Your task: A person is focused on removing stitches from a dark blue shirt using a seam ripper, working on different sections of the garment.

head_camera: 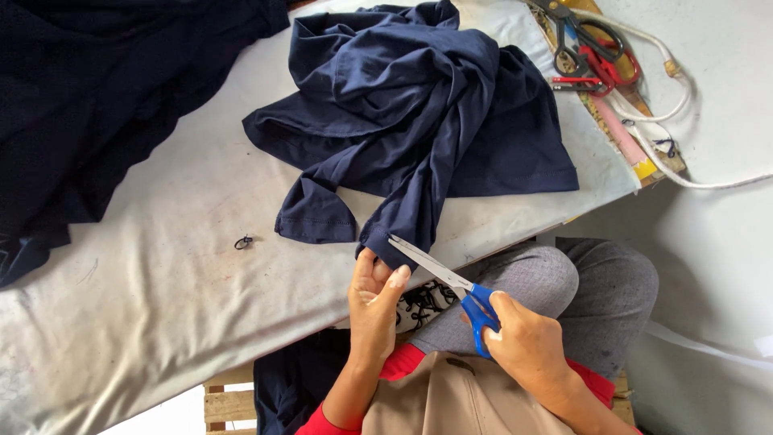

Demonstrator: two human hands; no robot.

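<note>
Right hand [527,342] of ours grips the blue-handled scissors [451,286], whose long axis runs from near right to far left, blade tips pointing at a cuff of the navy garment [419,121]. Our left hand [374,302] pinches that cuff at the near counter [161,274] edge. Farther off, the garment lies crumpled; more scissors [592,52] rest at the far right.

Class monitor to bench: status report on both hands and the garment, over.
Left hand pinching sleeve end of navy garment. Right hand gripping blue-handled scissors, blades at the sleeve edge. Small dark thread scrap on the table cover, clear of the cut.
</note>
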